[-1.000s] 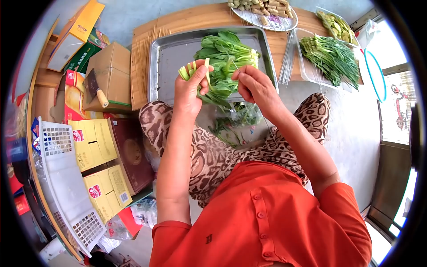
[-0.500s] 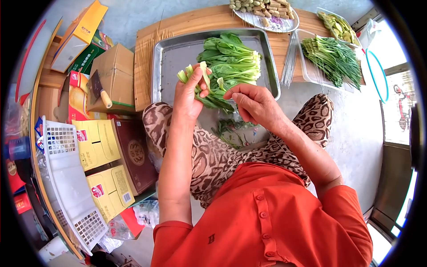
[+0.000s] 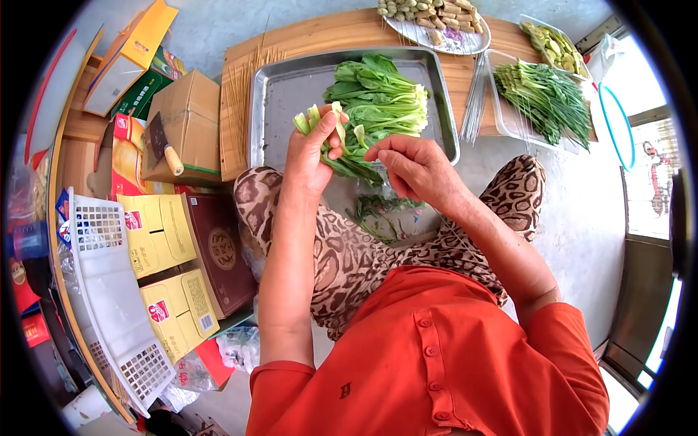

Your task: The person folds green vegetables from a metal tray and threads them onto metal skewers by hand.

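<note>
My left hand is closed around a small bunch of leafy greens, with pale cut stems poking out above the thumb and dark leaves hanging down to the right. Close by on the right, my right hand has thumb and forefinger pinched together near the leaves. Whatever lies in that pinch, if anything, is too thin or hidden to make out. Behind both hands is a metal tray, where a pile of the same leafy greens lies with its pale stem ends to the right.
Bamboo skewers lie left of the tray on the wooden table; metal skewers lie to its right. Farther right is a container of green chives. A plate of food stands behind. Boxes and a cleaver are left.
</note>
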### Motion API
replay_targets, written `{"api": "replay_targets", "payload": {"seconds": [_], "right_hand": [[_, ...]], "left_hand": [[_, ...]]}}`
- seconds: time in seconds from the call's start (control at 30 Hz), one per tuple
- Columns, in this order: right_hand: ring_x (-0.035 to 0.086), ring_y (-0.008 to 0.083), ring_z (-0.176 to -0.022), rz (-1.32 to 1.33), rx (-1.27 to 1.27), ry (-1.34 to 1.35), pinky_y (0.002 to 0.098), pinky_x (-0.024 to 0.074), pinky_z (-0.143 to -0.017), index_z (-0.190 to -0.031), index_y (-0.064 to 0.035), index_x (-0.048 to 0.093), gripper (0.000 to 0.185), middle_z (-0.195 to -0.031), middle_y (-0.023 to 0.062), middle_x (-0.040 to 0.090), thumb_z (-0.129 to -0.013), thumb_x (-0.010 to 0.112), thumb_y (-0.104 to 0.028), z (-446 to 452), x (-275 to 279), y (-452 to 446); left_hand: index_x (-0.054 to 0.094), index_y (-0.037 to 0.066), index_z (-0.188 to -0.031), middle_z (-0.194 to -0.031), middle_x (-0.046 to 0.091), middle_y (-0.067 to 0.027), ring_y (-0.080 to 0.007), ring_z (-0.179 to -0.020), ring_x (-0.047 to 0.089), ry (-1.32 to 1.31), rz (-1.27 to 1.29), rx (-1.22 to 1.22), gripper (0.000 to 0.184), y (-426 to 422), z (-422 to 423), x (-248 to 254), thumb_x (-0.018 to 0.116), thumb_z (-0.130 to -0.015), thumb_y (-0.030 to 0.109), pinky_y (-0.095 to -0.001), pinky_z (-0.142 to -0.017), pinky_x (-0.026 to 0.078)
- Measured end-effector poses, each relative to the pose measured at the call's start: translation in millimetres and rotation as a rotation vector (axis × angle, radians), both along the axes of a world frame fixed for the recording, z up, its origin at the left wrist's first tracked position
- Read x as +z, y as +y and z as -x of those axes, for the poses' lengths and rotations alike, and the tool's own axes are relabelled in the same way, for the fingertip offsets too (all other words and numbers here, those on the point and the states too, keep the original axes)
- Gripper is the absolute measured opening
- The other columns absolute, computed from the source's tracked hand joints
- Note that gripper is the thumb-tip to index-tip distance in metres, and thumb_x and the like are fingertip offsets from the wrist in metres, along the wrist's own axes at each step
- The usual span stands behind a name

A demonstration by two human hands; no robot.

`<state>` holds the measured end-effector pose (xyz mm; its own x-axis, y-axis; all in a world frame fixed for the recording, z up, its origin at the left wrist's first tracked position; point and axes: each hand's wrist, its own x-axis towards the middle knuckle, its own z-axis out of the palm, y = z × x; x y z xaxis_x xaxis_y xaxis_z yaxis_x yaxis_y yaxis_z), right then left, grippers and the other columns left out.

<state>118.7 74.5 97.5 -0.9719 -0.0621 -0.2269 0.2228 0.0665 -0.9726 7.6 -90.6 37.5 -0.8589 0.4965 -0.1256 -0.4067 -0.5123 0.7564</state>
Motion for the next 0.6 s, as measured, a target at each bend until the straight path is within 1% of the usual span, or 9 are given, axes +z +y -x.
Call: {"api": "replay_targets", "payload": {"seconds": [0.1, 0.2, 0.3, 0.37, 0.43, 0.5, 0.53, 0.57, 0.6], "right_hand": [[0.043, 0.0051, -0.045, -0.006, 0.003, 0.009, 0.0234, 0.0343, -0.044, -0.096, -0.0002, 0.062, 0.021, -0.053, -0.0020, 0.048, -0.095, 0.046, -0.014, 3, 0, 0], [0.042, 0.0050, -0.044, 0.005, -0.016, 0.038, 0.0233, 0.0331, -0.042, -0.094, -0.0007, 0.061, 0.020, -0.052, -0.0021, 0.047, -0.095, 0.046, -0.014, 10, -3, 2], [0.040, 0.0048, -0.043, 0.027, -0.055, 0.010, 0.0227, 0.0310, -0.041, -0.093, -0.0013, 0.061, 0.020, -0.052, -0.0028, 0.046, -0.095, 0.047, -0.015, 21, -17, 10], [0.039, 0.0049, -0.042, 0.040, -0.170, 0.046, 0.0222, 0.0293, -0.040, -0.092, -0.0017, 0.061, 0.019, -0.052, -0.0034, 0.045, -0.095, 0.048, -0.015, 26, -29, 19], [0.039, 0.0039, -0.045, 0.055, -0.201, 0.033, 0.0218, 0.0288, -0.042, -0.092, -0.0018, 0.062, 0.018, -0.054, -0.0035, 0.047, -0.093, 0.053, -0.018, 28, -34, 23], [0.039, 0.0028, -0.050, -0.033, -0.271, 0.059, 0.0219, 0.0293, -0.044, -0.090, -0.0019, 0.062, 0.019, -0.058, -0.0031, 0.050, -0.090, 0.060, -0.021, 33, -37, 20], [0.041, 0.0030, -0.056, -0.071, -0.261, 0.075, 0.0223, 0.0323, -0.047, -0.087, -0.0012, 0.062, 0.021, -0.062, -0.0026, 0.053, -0.087, 0.064, -0.022, 35, -41, 20], [0.041, 0.0030, -0.056, -0.071, -0.264, 0.071, 0.0223, 0.0323, -0.047, -0.087, -0.0012, 0.062, 0.021, -0.062, -0.0026, 0.053, -0.087, 0.064, -0.022, 37, -43, 18], [0.037, 0.0021, -0.051, -0.085, -0.251, 0.094, 0.0210, 0.0279, -0.043, -0.089, -0.0026, 0.061, 0.018, -0.060, -0.0050, 0.049, -0.089, 0.063, -0.020, 39, -44, 15]], "left_hand": [[0.061, 0.003, -0.099, -0.084, 0.062, -0.0027, -0.0060, -0.060, 0.047, 0.002, 0.043, -0.033, 0.023, 0, -3, 2, 0.070, -0.084, 0.018, -0.0197, -0.048, 0.034], [0.062, 0.004, -0.096, -0.072, 0.057, 0.0032, -0.0053, -0.057, 0.046, -0.017, 0.209, -0.119, 0.022, 7, -11, 6, 0.072, -0.082, 0.018, -0.0201, -0.048, 0.033], [0.062, 0.004, -0.094, -0.071, 0.054, 0.0036, -0.0046, -0.057, 0.045, 0.127, 0.270, -0.104, 0.018, 12, -13, 4, 0.071, -0.083, 0.017, -0.0206, -0.047, 0.033], [0.061, 0.004, -0.097, -0.076, 0.055, 0.0039, -0.0049, -0.060, 0.045, 0.173, 0.296, -0.108, 0.019, 10, -11, -1, 0.067, -0.086, 0.017, -0.0205, -0.050, 0.033], [0.062, 0.004, -0.095, -0.075, 0.055, 0.0042, -0.0045, -0.059, 0.044, 0.263, 0.376, -0.133, 0.017, 13, -11, -6, 0.066, -0.087, 0.019, -0.0201, -0.050, 0.033], [0.063, 0.004, -0.094, -0.074, 0.054, 0.0043, -0.0040, -0.059, 0.043, 0.287, 0.405, -0.164, 0.017, 18, -12, -10, 0.065, -0.088, 0.019, -0.0198, -0.050, 0.033], [0.063, 0.004, -0.094, -0.074, 0.054, 0.0043, -0.0038, -0.059, 0.043, 0.328, 0.452, -0.172, 0.016, 19, -14, -12, 0.065, -0.088, 0.019, -0.0196, -0.050, 0.033], [0.062, 0.004, -0.094, -0.074, 0.053, 0.0043, -0.0036, -0.059, 0.043, 0.372, 0.500, -0.178, 0.016, 21, -14, -13, 0.065, -0.088, 0.018, -0.0195, -0.050, 0.033], [0.062, 0.004, -0.094, -0.074, 0.053, 0.0043, -0.0036, -0.059, 0.043, 0.372, 0.500, -0.180, 0.016, 21, -13, -15, 0.065, -0.088, 0.018, -0.0195, -0.050, 0.033]]}}
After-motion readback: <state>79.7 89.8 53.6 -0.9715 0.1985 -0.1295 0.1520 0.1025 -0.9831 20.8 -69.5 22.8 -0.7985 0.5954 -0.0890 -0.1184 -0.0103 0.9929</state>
